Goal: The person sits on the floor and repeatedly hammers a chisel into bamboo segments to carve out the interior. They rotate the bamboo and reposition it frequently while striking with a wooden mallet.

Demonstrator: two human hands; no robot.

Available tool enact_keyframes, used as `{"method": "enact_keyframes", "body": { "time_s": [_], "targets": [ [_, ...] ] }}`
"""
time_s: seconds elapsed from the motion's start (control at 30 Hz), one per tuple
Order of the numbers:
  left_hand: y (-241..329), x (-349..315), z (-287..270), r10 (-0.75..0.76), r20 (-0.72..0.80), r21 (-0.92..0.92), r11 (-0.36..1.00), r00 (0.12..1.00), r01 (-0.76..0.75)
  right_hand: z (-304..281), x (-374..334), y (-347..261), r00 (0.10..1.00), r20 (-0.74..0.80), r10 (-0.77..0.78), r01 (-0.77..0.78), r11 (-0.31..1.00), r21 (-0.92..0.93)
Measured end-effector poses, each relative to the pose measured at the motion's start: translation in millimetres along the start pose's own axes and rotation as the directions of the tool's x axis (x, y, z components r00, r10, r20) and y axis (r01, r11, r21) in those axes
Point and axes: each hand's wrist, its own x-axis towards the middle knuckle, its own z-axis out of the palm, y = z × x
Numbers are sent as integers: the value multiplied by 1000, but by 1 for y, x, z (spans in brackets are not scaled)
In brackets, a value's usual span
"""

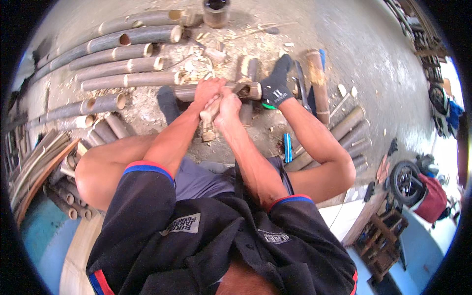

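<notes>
A short brown bamboo pole (186, 93) lies crosswise in front of me, between my two dark-socked feet, with a dark opening near its right end. My left hand (209, 91) is closed over the pole's middle, close against my right hand. In my right hand (229, 107) is a tool with a pale, carved wooden handle (210, 114). Its short dark blade (242, 90) reaches to the opening; the exact blade shape is blurred. Beneath the pole, another bamboo piece (248, 68) runs lengthwise. The right sock (278, 82) touches the pole's end.
Several bamboo poles (130, 80) lie in rows at the left, some with cut holes. Shavings (216, 54) litter the floor near a dark-filled container (216, 17). A long blade (301, 86) and an upright bamboo piece (318, 88) lie right. A motorbike wheel (407, 182) stands far right.
</notes>
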Motion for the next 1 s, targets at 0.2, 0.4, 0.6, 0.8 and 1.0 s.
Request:
{"method": "enact_keyframes", "body": {
  "time_s": [0.2, 0.4, 0.6, 0.8, 1.0],
  "targets": [
    [-17, -17, -23, 124, -62, -214, 968, 990, -134, 2, 25, -7, 1000, -22, 18, -14, 981, 194],
    [-98, -24, -69, -655, -650, -328, 698, 384, 636, -98, -42, -24, 997, 27, -75, 72, 697, -713],
    [-166, -29, -75, -952, 304, -889, -275, 23, 366, -107, -87, -26, 936, 351, 4, 327, -371, -869],
    [-164, -38, -64, -983, 175, -952, -181, 47, -246, -127, -74, -3, 952, 281, 126, 304, -529, -793],
    [-226, -52, -121, -975, 200, -695, -213, 99, -687, -139, -48, 17, 918, 344, 196, 395, -534, -748]
  ]
}}
